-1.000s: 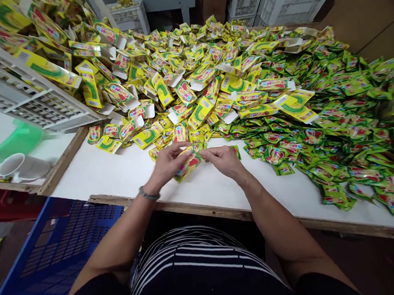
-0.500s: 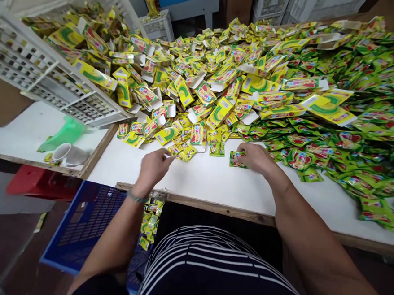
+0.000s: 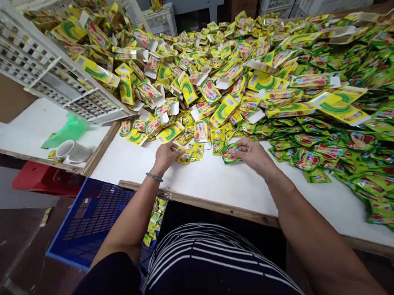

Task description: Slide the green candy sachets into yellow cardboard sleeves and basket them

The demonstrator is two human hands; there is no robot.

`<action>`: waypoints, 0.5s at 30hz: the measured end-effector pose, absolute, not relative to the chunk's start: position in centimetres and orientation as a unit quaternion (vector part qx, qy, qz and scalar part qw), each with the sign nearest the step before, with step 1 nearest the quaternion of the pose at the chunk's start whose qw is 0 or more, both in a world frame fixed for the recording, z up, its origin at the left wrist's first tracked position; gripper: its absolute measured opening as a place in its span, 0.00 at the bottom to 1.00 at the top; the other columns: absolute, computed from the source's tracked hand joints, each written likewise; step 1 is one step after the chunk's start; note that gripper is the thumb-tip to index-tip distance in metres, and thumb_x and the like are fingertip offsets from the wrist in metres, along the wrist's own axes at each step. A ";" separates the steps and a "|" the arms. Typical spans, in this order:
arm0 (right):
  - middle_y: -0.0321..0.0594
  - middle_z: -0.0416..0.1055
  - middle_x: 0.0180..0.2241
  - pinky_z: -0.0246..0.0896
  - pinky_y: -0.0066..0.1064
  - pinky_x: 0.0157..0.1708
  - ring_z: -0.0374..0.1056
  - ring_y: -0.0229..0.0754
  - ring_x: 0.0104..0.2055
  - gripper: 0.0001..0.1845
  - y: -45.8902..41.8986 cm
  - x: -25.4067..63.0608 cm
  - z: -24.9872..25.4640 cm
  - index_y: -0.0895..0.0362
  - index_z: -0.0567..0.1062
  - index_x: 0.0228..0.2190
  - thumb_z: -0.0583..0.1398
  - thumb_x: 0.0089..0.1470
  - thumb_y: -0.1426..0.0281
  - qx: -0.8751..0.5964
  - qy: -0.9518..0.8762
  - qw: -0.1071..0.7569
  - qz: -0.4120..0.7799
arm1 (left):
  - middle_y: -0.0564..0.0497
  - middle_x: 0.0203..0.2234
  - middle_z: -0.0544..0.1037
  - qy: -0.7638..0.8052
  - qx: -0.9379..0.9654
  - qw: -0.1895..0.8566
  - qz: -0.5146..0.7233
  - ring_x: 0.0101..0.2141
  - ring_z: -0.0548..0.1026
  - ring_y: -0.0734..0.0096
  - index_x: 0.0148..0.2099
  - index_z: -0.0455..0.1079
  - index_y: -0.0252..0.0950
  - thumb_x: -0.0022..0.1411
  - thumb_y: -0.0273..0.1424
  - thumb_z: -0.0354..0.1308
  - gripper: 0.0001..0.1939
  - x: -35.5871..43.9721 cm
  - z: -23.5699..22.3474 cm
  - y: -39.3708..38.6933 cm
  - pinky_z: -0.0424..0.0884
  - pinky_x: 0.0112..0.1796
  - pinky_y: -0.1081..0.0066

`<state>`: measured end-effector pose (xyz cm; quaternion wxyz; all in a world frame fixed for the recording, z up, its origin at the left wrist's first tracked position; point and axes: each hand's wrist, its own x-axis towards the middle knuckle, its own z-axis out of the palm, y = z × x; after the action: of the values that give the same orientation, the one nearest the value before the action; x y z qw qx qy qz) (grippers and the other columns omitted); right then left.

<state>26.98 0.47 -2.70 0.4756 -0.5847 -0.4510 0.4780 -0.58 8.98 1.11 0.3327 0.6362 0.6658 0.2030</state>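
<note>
While the right hand (image 3: 255, 157) pinches the three-o'clock edge of a green sachet (image 3: 229, 156) between thumb and fingers, the left hand (image 3: 166, 157) touches yellow sachets (image 3: 186, 157) on the white desk (image 3: 202, 178) at its own three o'clock; whether its fingers grip them I cannot tell. Much seems left to handle: loose green sachets (image 3: 348, 141) spread from two to four o'clock of the right hand, and towards twelve many yellow boxes (image 3: 224, 111) gape with white flaps out. What is done, the piles do not show. The pinched sachet looks glossy and crinkled, green with a red print.
</note>
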 end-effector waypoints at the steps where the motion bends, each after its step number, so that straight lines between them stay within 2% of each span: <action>1: 0.29 0.67 0.19 0.61 0.32 0.27 0.65 0.39 0.23 0.20 0.4 26.7 -2.6 0.52 0.68 0.24 0.71 0.36 0.56 -0.574 -0.427 0.487 0.501 | 0.56 0.16 0.69 0.653 0.604 0.380 0.256 0.21 0.68 0.74 0.26 0.68 0.35 0.44 0.35 0.73 0.16 -0.2 1.1 8.5 0.59 0.25 0.74; 3: 0.30 0.70 0.21 0.65 0.33 0.30 0.68 0.40 0.26 0.22 0.3 25.9 -2.1 0.52 0.69 0.24 0.73 0.32 0.57 -0.546 -0.381 0.518 0.537 | 0.58 0.15 0.67 0.609 0.542 0.476 0.332 0.18 0.64 0.79 0.25 0.65 0.34 0.41 0.35 0.75 0.20 1.2 1.3 7.4 0.58 0.23 0.75; 6: 0.32 0.74 0.26 0.68 0.33 0.36 0.71 0.40 0.31 0.22 0.1 24.9 -1.2 0.53 0.72 0.26 0.74 0.31 0.58 -0.501 -0.349 0.563 0.557 | 0.58 0.15 0.68 0.545 0.482 0.579 0.368 0.17 0.65 0.82 0.25 0.64 0.34 0.41 0.38 0.75 0.23 3.9 1.9 6.1 0.61 0.22 0.77; 10: 0.34 0.77 0.31 0.70 0.37 0.42 0.73 0.41 0.35 0.22 0.0 24.4 -0.6 0.53 0.74 0.30 0.73 0.35 0.56 -0.471 -0.344 0.585 0.563 | 0.56 0.14 0.70 0.516 0.473 0.596 0.394 0.17 0.69 0.79 0.27 0.64 0.34 0.45 0.39 0.74 0.22 7.0 2.1 5.3 0.63 0.21 0.78; 15: 0.34 0.76 0.27 0.72 0.41 0.39 0.74 0.44 0.33 0.24 0.2 24.1 -1.2 0.52 0.71 0.32 0.71 0.38 0.52 -0.488 -0.358 0.589 0.535 | 0.57 0.14 0.71 0.469 0.514 0.608 0.382 0.16 0.70 0.80 0.27 0.65 0.34 0.49 0.36 0.72 0.18 8.7 1.6 4.8 0.65 0.20 0.79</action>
<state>24.12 0.23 -1.23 0.5888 -0.4885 -0.3579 0.5354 8.69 4.78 1.62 0.6075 0.5142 0.4694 0.3824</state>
